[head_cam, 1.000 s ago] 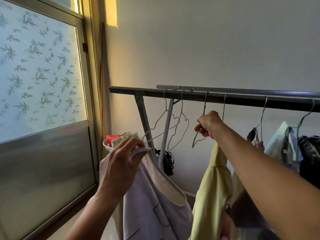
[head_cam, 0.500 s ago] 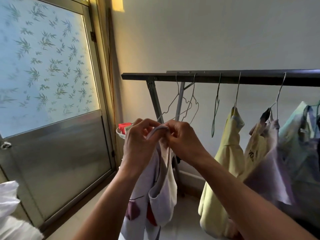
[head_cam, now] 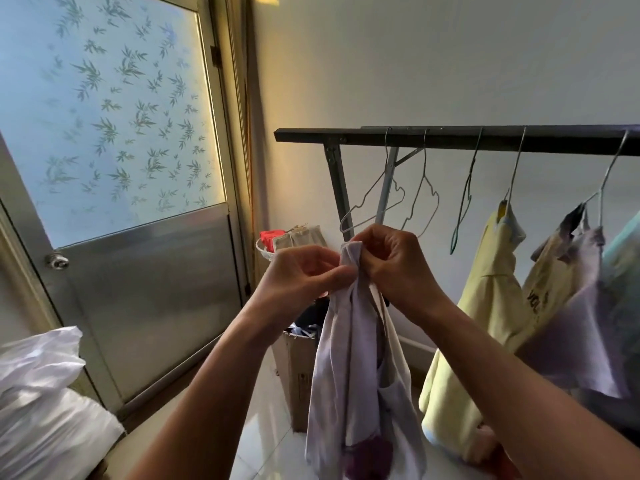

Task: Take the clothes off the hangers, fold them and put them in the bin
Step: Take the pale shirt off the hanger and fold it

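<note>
Head view: left hand (head_cam: 304, 275) and right hand (head_cam: 391, 265) are gripping the pale garment (head_cam: 360, 375), starting folding; aligning its shoulders likely follows.

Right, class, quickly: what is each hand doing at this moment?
Left hand: closed, pinching the top of the pale lilac cloth garment.
Right hand: closed, gripping the same garment's top edge beside it.
</note>
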Available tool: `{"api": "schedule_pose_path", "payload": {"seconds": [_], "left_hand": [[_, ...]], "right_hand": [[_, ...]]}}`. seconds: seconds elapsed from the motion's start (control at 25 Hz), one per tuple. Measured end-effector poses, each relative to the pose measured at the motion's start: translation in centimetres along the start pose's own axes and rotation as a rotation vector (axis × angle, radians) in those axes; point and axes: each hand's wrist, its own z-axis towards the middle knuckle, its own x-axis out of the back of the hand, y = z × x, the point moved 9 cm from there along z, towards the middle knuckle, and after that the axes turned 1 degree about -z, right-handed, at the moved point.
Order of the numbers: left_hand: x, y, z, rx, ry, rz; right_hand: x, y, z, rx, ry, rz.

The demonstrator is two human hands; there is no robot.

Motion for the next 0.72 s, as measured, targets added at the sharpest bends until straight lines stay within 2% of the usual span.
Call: {"api": "schedule_pose_path", "payload": {"seconds": [0.24, 0.36, 0.44, 0.56, 0.72], "left_hand": [[-0.1, -0.6, -0.5, 0.035, -0.047, -0.086], [-0.1, -0.2, -0.5, -0.01, -0.081, -0.077], [0.8, 0.4, -0.5, -0.047, -0.074, -0.097], [4.8, 0.3, -0.4, -0.067, 0.012, 0.139], [9.4, -1.0, -0.9, -0.087, 0.12, 0.579]], "right_hand": [[0.1, -0.2, -1.8, 0.049, -0.072, 0.019], [-0.5, 2.4, -3.1, 0.015, -0.142, -0.305], [-0.1, 5.8, -4.3, -0.123, -0.197, -0.581], [2.4, 9.0, -6.0, -0.313, -0.233, -0.768], [5.1, 7.6, -5.8, -0.299, -0.165, -0.647]]}}
